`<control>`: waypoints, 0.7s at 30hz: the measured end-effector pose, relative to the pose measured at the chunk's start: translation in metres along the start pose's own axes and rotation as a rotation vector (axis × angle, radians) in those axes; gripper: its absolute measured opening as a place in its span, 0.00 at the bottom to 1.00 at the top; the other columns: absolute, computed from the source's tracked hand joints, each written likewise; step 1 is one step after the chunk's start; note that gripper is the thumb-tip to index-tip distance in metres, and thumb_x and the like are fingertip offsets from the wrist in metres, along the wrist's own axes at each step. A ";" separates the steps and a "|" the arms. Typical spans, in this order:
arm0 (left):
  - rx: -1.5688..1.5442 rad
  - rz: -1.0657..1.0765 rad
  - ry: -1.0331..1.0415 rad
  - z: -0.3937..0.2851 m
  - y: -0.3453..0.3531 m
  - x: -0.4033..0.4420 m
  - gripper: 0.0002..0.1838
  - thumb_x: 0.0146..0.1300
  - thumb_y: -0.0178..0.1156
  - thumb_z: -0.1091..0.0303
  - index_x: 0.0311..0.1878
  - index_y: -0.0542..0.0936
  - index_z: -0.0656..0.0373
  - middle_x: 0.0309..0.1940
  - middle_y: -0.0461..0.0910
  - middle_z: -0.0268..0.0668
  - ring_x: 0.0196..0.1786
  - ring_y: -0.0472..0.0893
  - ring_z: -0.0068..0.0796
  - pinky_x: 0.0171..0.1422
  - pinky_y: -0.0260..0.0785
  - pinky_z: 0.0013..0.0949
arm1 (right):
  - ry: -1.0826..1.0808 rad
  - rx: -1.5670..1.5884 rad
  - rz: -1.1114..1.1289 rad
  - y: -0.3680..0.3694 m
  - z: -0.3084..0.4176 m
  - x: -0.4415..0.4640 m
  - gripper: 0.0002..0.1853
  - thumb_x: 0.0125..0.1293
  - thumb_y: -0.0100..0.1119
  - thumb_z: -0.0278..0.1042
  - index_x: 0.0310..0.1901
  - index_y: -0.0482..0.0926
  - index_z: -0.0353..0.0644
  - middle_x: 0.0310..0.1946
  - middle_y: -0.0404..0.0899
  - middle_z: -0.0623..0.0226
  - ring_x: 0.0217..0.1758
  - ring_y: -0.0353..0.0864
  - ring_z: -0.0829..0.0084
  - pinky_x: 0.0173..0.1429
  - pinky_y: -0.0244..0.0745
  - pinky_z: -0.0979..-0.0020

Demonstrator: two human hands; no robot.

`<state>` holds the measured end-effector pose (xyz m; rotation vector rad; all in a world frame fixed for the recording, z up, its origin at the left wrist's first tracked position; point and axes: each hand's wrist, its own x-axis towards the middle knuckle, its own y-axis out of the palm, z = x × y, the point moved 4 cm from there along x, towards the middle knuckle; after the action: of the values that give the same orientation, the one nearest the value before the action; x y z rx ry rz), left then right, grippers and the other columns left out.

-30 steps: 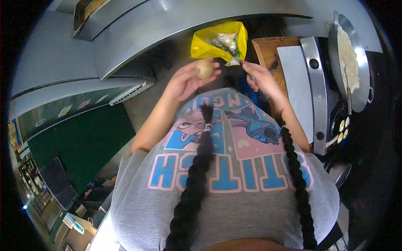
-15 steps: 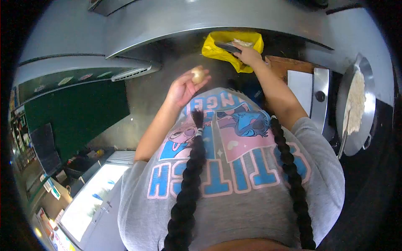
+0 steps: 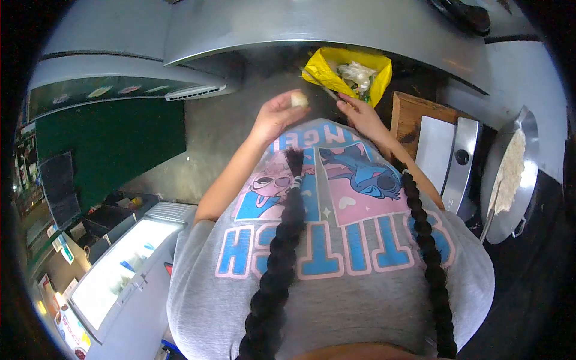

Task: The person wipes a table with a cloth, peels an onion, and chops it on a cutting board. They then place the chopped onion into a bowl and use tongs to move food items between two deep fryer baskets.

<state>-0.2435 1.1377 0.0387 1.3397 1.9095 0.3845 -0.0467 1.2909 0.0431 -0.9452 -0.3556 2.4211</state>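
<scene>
My left hand (image 3: pixel 277 117) is closed around a small pale onion (image 3: pixel 298 99), held up in front of my shirt at the fingertips. The far side of the onion is partly hidden by my fingers. In my right hand (image 3: pixel 362 117) is a knife (image 3: pixel 327 90), its blade pointing up and to the left, towards the onion but apart from it. Just beyond the knife stands an open yellow plastic bag (image 3: pixel 383 74) with whitish and green scraps in it.
To the right are a wooden board (image 3: pixel 405 120), a gas stove (image 3: pixel 459 157) and a large metal wok (image 3: pixel 529 180) of pale, flour-like stuff with a utensil in it. A steel counter edge (image 3: pixel 324 37) curves across the front. A lit white chest freezer (image 3: pixel 141 282) stands at lower left.
My right hand has drawn back from the yellow bag with the knife, baring the scraps inside. My left hand and the onion have shifted slightly right. The view has turned a little.
</scene>
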 end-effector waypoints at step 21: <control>0.584 0.040 0.179 -0.030 0.027 0.005 0.26 0.59 0.71 0.75 0.61 0.76 0.66 0.50 0.83 0.39 0.50 0.83 0.27 0.55 0.77 0.30 | -0.407 -0.243 -0.145 0.015 0.113 -0.066 0.32 0.68 0.61 0.52 0.72 0.68 0.56 0.30 0.84 0.56 0.26 0.83 0.65 0.36 0.75 0.68</control>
<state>-0.2476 1.1585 0.0734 1.7614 2.2488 -0.0508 -0.0886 1.2356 0.1551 -0.4892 -0.8489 2.4600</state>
